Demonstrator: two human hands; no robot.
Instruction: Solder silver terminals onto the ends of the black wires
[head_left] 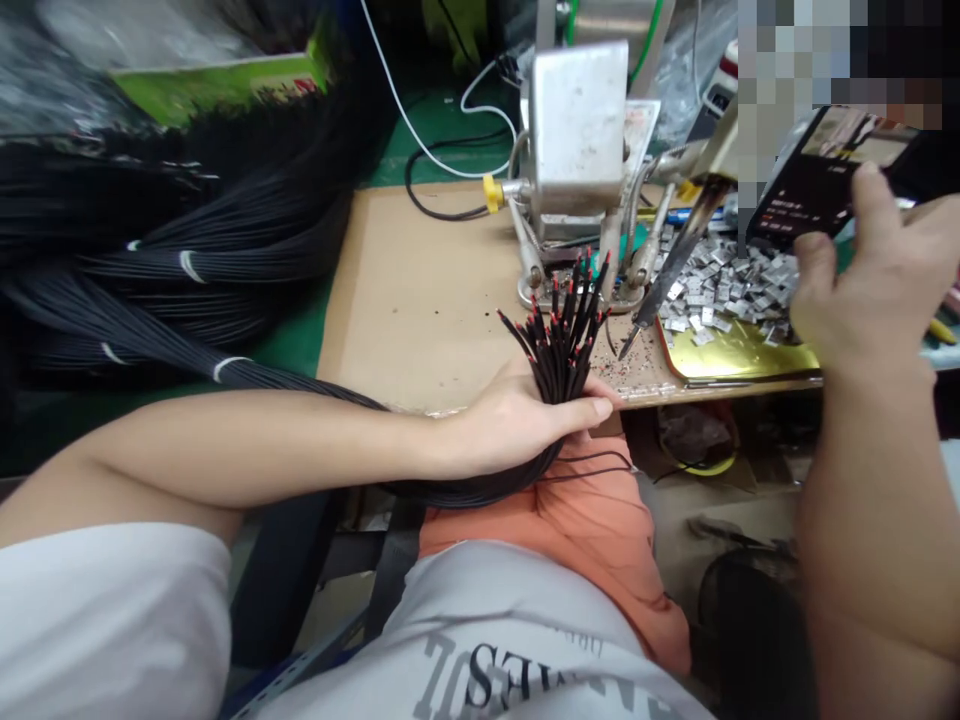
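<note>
My left hand (517,415) is closed around a bundle of thin black cables (559,350), near their cut ends. Small red wire tips fan upward above my thumb. From my grip the cables loop down over my lap and run left beneath my forearm. My right hand (874,275) is raised at the right, with thumb and index finger apart in front of a phone (806,180). The index fingertip overlaps the lit screen; whether it touches is unclear. The other fingers of this hand are mostly hidden.
A metal soldering machine (577,130) stands at the back of the board (420,290), with a soldering iron (664,280) slanting down beside it. Small metal connectors (724,285) lie heaped on a gold tray (739,358). Tied black cable bundles (187,230) pile up left.
</note>
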